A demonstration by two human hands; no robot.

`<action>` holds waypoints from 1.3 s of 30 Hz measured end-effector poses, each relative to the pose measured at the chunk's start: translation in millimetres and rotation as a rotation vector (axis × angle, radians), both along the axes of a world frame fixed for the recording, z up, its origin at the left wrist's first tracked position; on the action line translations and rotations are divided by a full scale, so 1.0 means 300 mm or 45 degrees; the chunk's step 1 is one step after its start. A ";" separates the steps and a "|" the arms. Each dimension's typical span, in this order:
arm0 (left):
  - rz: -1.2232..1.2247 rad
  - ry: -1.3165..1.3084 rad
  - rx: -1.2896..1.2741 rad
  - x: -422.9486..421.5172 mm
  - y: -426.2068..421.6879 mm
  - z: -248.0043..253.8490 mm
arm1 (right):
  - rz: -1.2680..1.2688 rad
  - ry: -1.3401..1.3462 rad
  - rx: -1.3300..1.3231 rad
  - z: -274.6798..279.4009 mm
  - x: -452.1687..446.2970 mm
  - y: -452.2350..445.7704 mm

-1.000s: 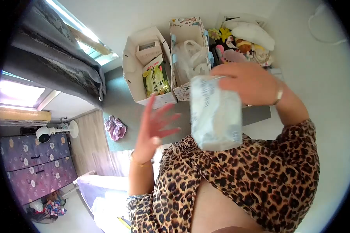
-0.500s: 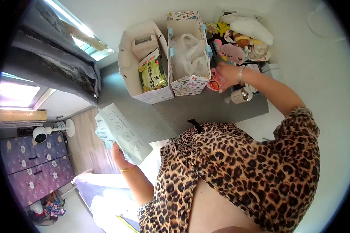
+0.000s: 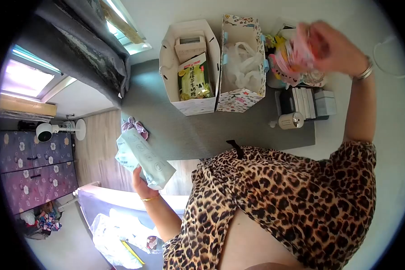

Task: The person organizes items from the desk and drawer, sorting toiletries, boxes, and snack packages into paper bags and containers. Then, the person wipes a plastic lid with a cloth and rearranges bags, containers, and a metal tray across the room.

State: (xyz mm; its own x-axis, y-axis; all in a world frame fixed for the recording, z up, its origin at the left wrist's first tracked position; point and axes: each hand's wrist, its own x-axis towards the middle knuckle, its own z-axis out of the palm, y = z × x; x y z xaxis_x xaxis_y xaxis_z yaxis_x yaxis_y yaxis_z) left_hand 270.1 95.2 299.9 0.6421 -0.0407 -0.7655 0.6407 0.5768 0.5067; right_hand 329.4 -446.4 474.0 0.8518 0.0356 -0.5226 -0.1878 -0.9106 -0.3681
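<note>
My left hand (image 3: 143, 183) grips the lower end of a pale blue-white packet (image 3: 145, 157), held over the table's left front edge. Raised at the upper right, my right hand (image 3: 337, 48) is closed on a pink packet (image 3: 303, 48), blurred by motion. Behind the pink packet lie a pink plush item (image 3: 285, 74) and yellow flowers (image 3: 280, 41). Between the hands stand a white box (image 3: 193, 108) with a green packet (image 3: 195, 78) inside, and a patterned box (image 3: 240, 100) holding a clear plastic bag (image 3: 244, 65).
On the grey table (image 3: 189, 135), a purple scrunchie (image 3: 136, 126) lies at the left. A white cylindrical container (image 3: 290, 120) and a dark tray of white boxes (image 3: 303, 102) stand at the right. A white camera (image 3: 45, 132) and patterned drawers (image 3: 36, 155) are at far left.
The white-blue packet passed from my right hand to my left. My right hand reached down beside the patterned box, took hold of the pink packet and lifted it up and right. The view has shifted.
</note>
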 end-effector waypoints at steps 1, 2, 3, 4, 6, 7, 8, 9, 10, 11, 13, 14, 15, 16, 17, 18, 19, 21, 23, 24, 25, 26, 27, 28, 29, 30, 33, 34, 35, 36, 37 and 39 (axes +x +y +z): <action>0.005 0.003 -0.023 -0.002 -0.007 -0.003 | 0.069 -0.259 -0.032 0.007 0.025 -0.008; 0.011 0.006 -0.047 -0.004 -0.019 -0.004 | 0.001 -0.321 0.267 -0.023 0.056 0.030; -0.042 -0.017 0.006 0.008 -0.053 0.020 | -0.071 -0.384 0.563 -0.066 0.108 0.115; -0.041 -0.015 0.005 0.007 -0.063 0.023 | -0.072 -0.230 0.693 -0.131 0.156 0.158; -0.039 -0.010 0.004 0.007 -0.077 0.025 | 0.001 -0.131 0.481 -0.304 0.240 0.264; -0.043 -0.012 0.000 0.008 -0.085 0.029 | 0.071 -0.184 0.139 -0.399 0.258 0.326; -0.048 -0.014 -0.005 0.009 -0.092 0.033 | 0.130 -0.342 0.117 -0.515 0.238 0.379; -0.052 -0.016 -0.009 0.011 -0.098 0.032 | 0.190 -0.501 0.093 -0.535 0.225 0.428; -0.052 -0.013 -0.022 0.008 -0.093 0.031 | 0.195 -0.398 0.156 -0.528 0.204 0.415; -0.052 -0.009 -0.034 0.000 -0.085 0.026 | 0.199 -0.296 0.220 -0.507 0.176 0.387; -0.036 0.015 -0.040 -0.019 -0.064 0.009 | 0.105 -0.282 0.313 -0.429 0.101 0.302; -0.020 0.036 -0.034 -0.026 -0.046 -0.004 | -0.020 -0.270 0.252 -0.365 0.043 0.242; -0.008 0.053 -0.032 -0.029 -0.029 -0.021 | -0.145 -0.261 0.186 -0.300 -0.022 0.181; 0.011 0.031 -0.088 -0.032 -0.012 -0.037 | -0.181 -0.171 0.110 -0.260 -0.092 0.115; 0.029 0.009 -0.143 -0.031 0.006 -0.052 | -0.217 -0.081 0.036 -0.229 -0.162 0.058; 0.044 0.004 -0.213 -0.029 0.018 -0.079 | -0.253 0.029 -0.043 -0.214 -0.244 0.022; 0.051 0.022 -0.215 -0.014 0.033 -0.112 | -0.290 0.140 -0.120 -0.215 -0.331 0.000; 0.038 -0.125 -0.147 0.038 0.036 -0.187 | -0.404 0.352 -0.071 -0.285 -0.499 -0.028; -0.044 -0.242 -0.509 0.107 0.018 -0.236 | -0.677 0.406 0.083 -0.378 -0.642 -0.009; -0.129 -0.267 -0.914 0.150 -0.006 -0.259 | -0.858 0.296 0.258 -0.431 -0.712 0.015; -0.148 -0.235 -1.012 0.195 -0.020 -0.303 | -1.035 0.181 0.434 -0.486 -0.782 0.046; -0.169 -0.199 -1.107 0.240 -0.034 -0.348 | -1.208 0.061 0.611 -0.540 -0.844 0.077; -0.117 -0.126 -0.887 0.282 -0.028 -0.431 | -1.276 -0.038 0.645 -0.604 -0.890 0.102; -0.063 -0.054 -0.667 0.325 -0.045 -0.481 | -1.343 -0.138 0.679 -0.667 -0.930 0.127; -0.194 -0.185 -0.538 0.368 -0.146 -0.433 | -1.409 -0.239 0.713 -0.717 -0.955 0.149; -0.328 -0.317 -0.402 0.403 -0.205 -0.421 | -1.438 -0.208 0.652 -0.750 -0.966 0.168; -0.708 -0.721 0.029 0.497 -0.303 -0.582 | -1.477 -0.284 0.475 -0.826 -0.981 0.206; -0.831 -0.858 0.176 0.524 -0.316 -0.674 | -1.466 -0.244 0.398 -0.851 -0.986 0.211; -0.877 -0.910 0.258 0.540 -0.342 -0.724 | -1.455 -0.204 0.322 -0.874 -0.989 0.214; -0.895 -0.904 0.281 0.552 -0.379 -0.734 | -1.445 -0.163 0.245 -0.873 -0.974 0.220; -0.911 -0.901 0.293 0.572 -0.419 -0.746 | -1.422 -0.217 0.267 -0.861 -0.967 0.224; -0.914 -0.892 0.290 0.599 -0.480 -0.737 | -1.369 -0.349 0.321 -0.812 -0.953 0.241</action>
